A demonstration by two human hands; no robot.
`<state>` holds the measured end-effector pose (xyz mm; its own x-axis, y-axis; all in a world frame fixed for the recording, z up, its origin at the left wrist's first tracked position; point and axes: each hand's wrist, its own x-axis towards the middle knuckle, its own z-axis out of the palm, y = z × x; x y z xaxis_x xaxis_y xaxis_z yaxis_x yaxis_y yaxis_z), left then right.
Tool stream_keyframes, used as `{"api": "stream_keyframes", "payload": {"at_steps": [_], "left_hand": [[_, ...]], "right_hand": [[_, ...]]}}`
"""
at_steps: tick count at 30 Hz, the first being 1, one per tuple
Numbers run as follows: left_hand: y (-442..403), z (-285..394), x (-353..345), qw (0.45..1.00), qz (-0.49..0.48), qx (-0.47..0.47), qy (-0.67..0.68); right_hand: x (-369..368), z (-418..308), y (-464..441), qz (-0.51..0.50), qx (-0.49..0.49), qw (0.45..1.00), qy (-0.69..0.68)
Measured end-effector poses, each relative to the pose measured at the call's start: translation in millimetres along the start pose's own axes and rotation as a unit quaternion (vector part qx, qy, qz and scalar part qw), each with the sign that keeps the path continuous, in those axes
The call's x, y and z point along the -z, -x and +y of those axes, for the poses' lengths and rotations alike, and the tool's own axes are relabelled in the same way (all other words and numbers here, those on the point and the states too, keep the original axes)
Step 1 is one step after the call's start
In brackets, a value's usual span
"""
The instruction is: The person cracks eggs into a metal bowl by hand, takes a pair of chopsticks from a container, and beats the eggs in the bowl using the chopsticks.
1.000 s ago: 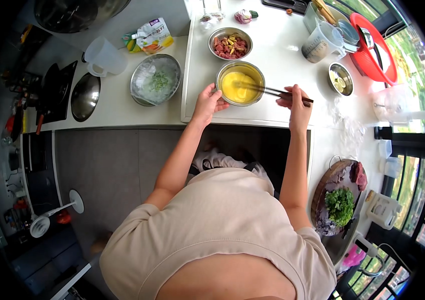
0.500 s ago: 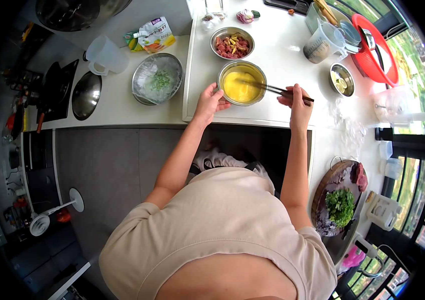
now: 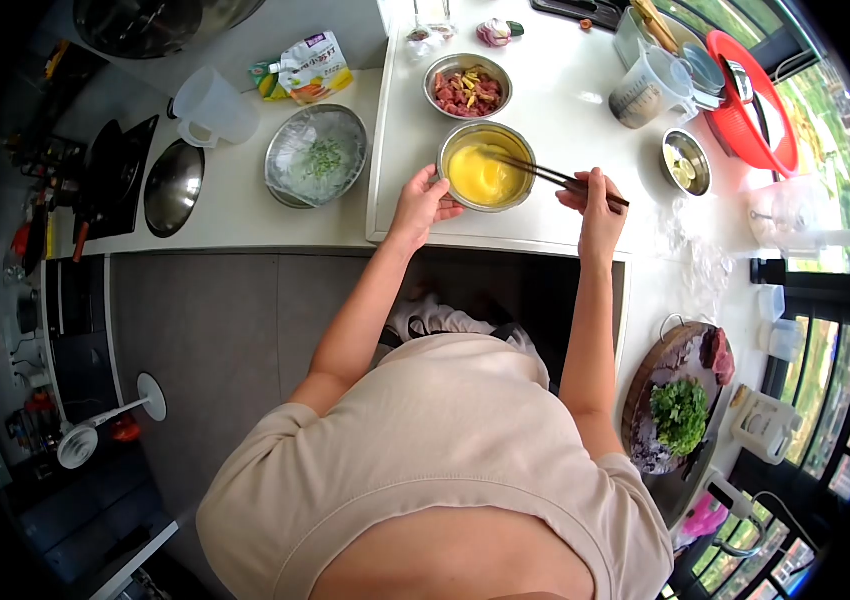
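A metal bowl (image 3: 486,203) holding yellow liquid (image 3: 483,175) stands near the counter's front edge. My left hand (image 3: 425,205) grips its left side, thumb at the rim and fingers by the wall. Dark chopsticks (image 3: 545,174) are held in my right hand (image 3: 595,200), right of the bowl, their tips in the yellow liquid. Just behind is a second metal bowl with cut red meat and yellowish strips (image 3: 467,92).
Left of the hands sits a film-covered bowl with chopped greens (image 3: 323,158), beside a pitcher (image 3: 215,108) and a lid (image 3: 174,190). To the right are a measuring jug (image 3: 645,92), a small bowl (image 3: 685,160), a red basket (image 3: 745,120) and a cutting board with herbs (image 3: 679,415).
The chopstick tips have shifted within the yellow liquid, whose surface looks swirled. Both hands keep their grips, and the whole view has moved slightly.
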<state>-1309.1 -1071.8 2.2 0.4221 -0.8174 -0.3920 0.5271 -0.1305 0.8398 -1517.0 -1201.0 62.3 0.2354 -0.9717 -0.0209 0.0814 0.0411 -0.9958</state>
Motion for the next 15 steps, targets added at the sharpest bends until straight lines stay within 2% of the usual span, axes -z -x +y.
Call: {"api": "stream_keyframes", "payload": {"at_steps": [1,4,8,10,12,15], "left_hand": [[0,0,0,1.0,0.002,0.0,-0.001],[-2,-2,2,1.0,-0.006,0.001,0.0],[0,-1,1,1.0,0.001,-0.002,0.0],[0,-1,0,1.0,-0.001,-0.004,0.011],[0,0,1,1.0,0.002,-0.005,-0.001],[0,-1,-1,1.0,0.006,-0.006,0.003]], "right_hand": [[-2,2,-1,0.021,0.02,1.0,-0.004],[4,-2,-1,-0.094,-0.059,0.993,0.045],[-2,2,-1,0.031,0.006,0.999,-0.013],[2,-5,3,-0.058,-0.059,0.996,0.037],[3,-5,4,-0.065,-0.056,0.996,0.02],[0,2,0,0.043,0.008,0.999,-0.009]]}}
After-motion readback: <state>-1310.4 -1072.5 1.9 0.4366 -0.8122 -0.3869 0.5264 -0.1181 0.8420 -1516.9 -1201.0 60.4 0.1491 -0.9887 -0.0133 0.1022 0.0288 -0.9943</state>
